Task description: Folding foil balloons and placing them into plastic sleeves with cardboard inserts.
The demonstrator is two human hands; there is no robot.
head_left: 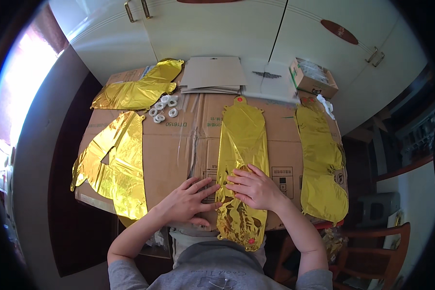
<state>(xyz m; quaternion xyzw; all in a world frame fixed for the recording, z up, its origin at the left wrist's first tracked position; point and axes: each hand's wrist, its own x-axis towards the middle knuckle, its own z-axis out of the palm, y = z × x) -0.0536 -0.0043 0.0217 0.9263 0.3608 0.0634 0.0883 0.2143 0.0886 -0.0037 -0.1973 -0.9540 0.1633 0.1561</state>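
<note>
A long, flat gold foil balloon (242,145) lies down the middle of a flattened cardboard sheet (174,150). My right hand (253,188) presses flat on its lower part, fingers spread and pointing left. My left hand (188,200) rests on the cardboard at the balloon's left edge, its fingertips touching the foil. The lower end of the balloon is crumpled and hangs over the near edge.
Three more gold foil balloons lie around: one at the left (113,164), one at the back left (140,89), one at the right (321,162). Small white rings (163,107), a stack of grey card sheets (213,73) and an open box (313,77) sit at the back. White cupboard doors (212,29) behind.
</note>
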